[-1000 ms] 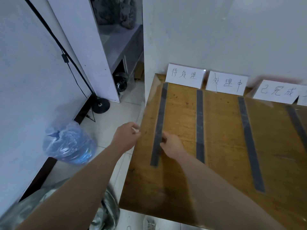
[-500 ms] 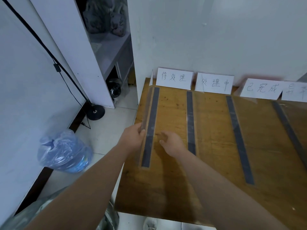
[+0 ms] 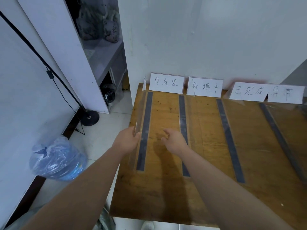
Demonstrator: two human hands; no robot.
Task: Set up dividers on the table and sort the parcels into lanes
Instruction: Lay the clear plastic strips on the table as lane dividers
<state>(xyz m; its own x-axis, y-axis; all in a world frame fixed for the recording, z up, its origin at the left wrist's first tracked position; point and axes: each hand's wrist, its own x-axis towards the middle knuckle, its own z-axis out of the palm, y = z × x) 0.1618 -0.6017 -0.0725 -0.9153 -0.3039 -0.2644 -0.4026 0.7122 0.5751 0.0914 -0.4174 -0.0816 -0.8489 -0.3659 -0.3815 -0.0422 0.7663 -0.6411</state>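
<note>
A second ago both hands met at the strip; now the left hand point(image 3: 127, 141) grips the clear acrylic divider point(image 3: 140, 113), stood on edge at the left side of the desk point(image 3: 166, 196) beside the first dark tape strip point(image 3: 147, 123). The right hand point(image 3: 174, 138) has drawn back and hovers, fingers loosely curled, holding nothing

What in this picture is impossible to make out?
Head view only:
Clear plastic divider sheet in the left hand: transparent, its outline mostly vanishes.
Brown wooden table: right side cut off by the frame edge.
Blue plastic bag on the floor: contents blurred by its wrapping.
Parcels: none in view.
</note>
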